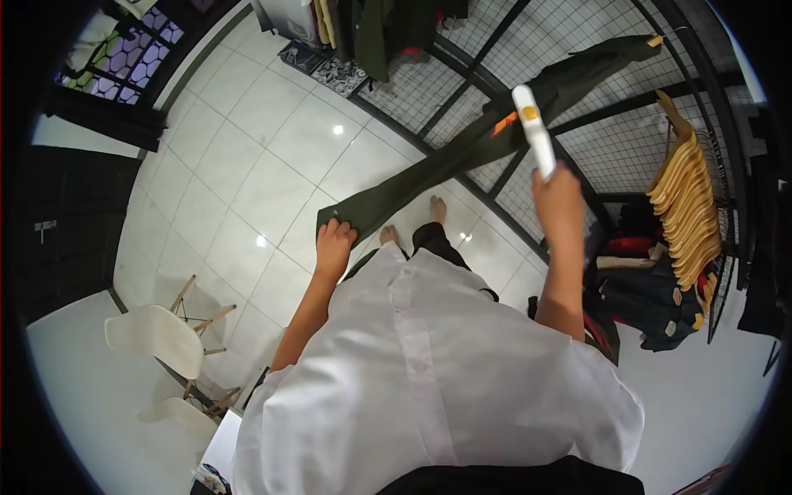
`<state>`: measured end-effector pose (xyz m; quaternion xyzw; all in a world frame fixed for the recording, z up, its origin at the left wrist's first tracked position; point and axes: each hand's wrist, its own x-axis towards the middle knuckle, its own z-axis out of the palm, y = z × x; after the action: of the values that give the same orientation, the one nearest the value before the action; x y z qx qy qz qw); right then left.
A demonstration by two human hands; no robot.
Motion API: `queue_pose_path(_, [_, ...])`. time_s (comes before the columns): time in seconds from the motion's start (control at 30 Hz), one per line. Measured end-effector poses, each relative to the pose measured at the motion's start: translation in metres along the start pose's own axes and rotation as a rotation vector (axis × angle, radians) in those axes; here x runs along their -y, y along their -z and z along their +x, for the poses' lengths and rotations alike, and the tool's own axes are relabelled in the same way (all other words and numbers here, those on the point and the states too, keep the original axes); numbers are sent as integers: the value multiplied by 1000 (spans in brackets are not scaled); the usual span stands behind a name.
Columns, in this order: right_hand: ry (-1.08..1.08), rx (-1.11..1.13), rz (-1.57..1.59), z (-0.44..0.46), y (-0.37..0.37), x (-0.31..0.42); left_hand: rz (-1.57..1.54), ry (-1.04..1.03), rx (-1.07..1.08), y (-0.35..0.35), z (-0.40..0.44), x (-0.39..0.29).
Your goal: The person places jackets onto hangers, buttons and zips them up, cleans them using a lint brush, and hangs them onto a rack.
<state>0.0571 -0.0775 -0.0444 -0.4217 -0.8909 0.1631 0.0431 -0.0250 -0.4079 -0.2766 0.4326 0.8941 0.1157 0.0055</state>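
A long dark green garment (437,161) stretches from the rack at upper right down toward me. My left hand (336,250) is closed on its near lower end and holds it out taut; I cannot tell whether that end is a sleeve or a trouser leg. In my right hand (558,194) is a white handheld garment steamer (535,128) with a round amber spot near its head. The steamer is over the garment's middle, beside an orange patch (505,124). Whether it touches the cloth is unclear.
Black wire-grid rack (594,132) stands in front and to the right. Many wooden hangers (685,206) hang there, with dark folded clothes (648,297) below. More clothes (371,33) hang at the top. White chairs (161,338) stand at left on the tiled floor (272,124).
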Motion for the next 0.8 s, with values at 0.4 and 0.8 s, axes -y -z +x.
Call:
queue_pose_path(0.4, [277,895,157,-70,-110,13,54,55,41,-14,8,-7])
queue_pose_path(0.8, [229,243,-179,-6,-66,5,98,40,107,-30,-8,-36])
